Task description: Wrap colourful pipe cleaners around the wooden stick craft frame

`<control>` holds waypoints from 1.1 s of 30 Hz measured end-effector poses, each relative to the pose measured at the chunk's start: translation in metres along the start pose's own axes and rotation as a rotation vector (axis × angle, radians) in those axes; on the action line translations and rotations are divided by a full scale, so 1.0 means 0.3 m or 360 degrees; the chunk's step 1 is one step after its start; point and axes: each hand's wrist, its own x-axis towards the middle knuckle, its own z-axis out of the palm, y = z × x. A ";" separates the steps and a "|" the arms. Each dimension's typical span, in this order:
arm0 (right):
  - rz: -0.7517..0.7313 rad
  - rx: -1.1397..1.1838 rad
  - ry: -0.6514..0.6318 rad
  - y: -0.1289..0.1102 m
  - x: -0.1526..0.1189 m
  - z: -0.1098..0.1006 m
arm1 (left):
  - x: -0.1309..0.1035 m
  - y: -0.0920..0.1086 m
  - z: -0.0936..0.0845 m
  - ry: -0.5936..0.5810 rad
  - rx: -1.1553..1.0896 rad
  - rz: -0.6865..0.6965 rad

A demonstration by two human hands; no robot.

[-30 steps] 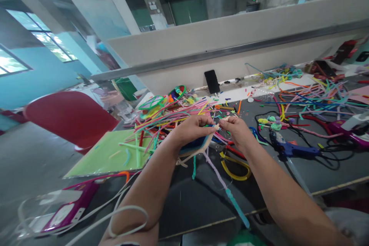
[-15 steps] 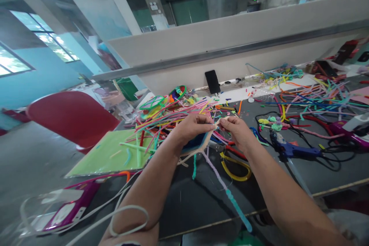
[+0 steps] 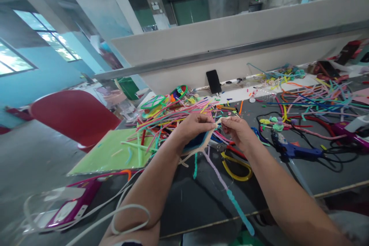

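Note:
Above the dark table, my left hand [image 3: 196, 127] pinches a cream pipe cleaner [image 3: 209, 138] that edges a blue piece, partly hidden behind that hand. My right hand [image 3: 236, 128] is closed on the upper end of the same pipe cleaner, close beside the left fingertips. Below the hands hangs a lilac and turquoise pipe-cleaner strand [image 3: 220, 180], with a shorter green strand [image 3: 195, 166] to its left. A bent yellow strip [image 3: 238, 176] lies on the table under my right wrist.
Behind my hands is a heap of coloured pipe cleaners [image 3: 167, 117]. A green sheet [image 3: 105, 152] lies left. Right of my forearm are a blue glue gun [image 3: 301, 151] and black cables. A phone [image 3: 213, 81] leans on the partition. White cable [image 3: 131, 209] loops over my left arm.
The right hand's fingers have shifted slightly on the cream pipe cleaner, bending its end over. The left hand keeps its pinch. The whole view has moved a little.

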 end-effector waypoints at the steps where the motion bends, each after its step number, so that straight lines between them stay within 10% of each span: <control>1: 0.0023 0.0024 0.0003 -0.002 -0.002 0.002 | 0.002 -0.004 0.000 0.0005 0.0008 -0.0003; 12: -0.0199 0.0311 0.0256 0.044 0.003 0.028 | 0.010 -0.016 0.001 -0.0007 -0.0007 -0.0027; 19: -0.1071 -0.0936 0.0558 0.012 -0.012 -0.007 | 0.001 -0.002 -0.011 -0.0144 0.0097 -0.0083; 24: -0.1635 -0.1851 -0.0130 -0.053 -0.029 -0.034 | -0.011 0.011 -0.025 -0.0294 0.0138 -0.0081; 33: -0.1149 -0.2003 -0.0736 -0.077 -0.010 -0.087 | -0.014 0.006 -0.034 -0.0523 0.0331 -0.0032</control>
